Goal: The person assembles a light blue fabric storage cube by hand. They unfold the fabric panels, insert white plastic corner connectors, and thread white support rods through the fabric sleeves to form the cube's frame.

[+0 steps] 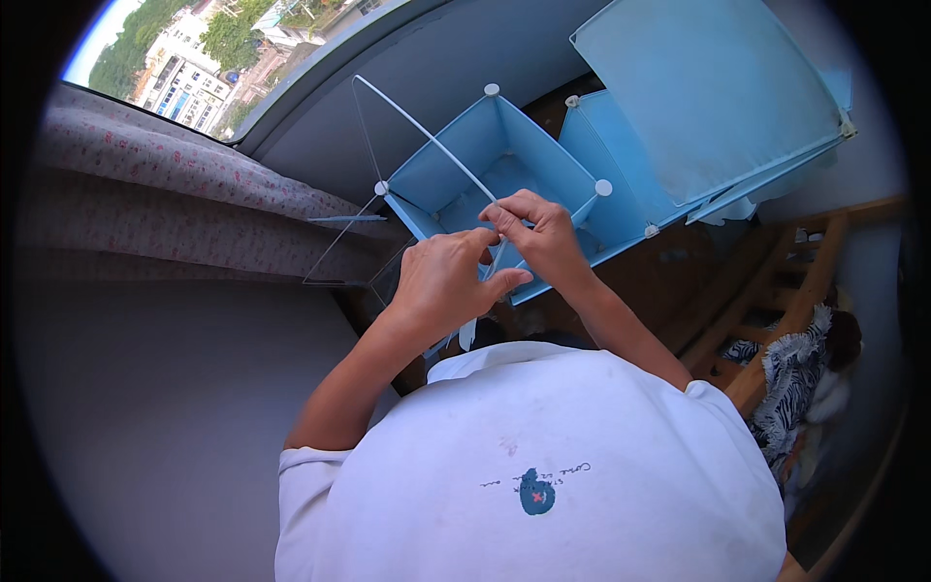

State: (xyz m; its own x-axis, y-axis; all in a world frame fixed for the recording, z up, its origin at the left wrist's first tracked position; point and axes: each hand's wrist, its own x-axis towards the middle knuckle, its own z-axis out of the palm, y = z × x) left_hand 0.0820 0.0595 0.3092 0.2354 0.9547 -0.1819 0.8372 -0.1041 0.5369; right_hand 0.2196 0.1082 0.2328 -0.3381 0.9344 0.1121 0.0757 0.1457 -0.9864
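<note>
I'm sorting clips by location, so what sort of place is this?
Probably a room in a home, perhaps a bedroom: a flowered curtain hangs beside the window, light-blue storage cubes stand nearby, and a wooden frame, possibly a bed's, is at right.

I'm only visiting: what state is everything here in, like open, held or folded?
White rod: held, slanting.
Right hand: pinching the white rod.
Left hand: partly curled, beside the white rod; grip unclear.
Blue box: open at the top.
Blue panel: hiding part of the box beside it.
Curtain: hanging in folds.
Window: partly uncovered; open or shut unclear.
</note>
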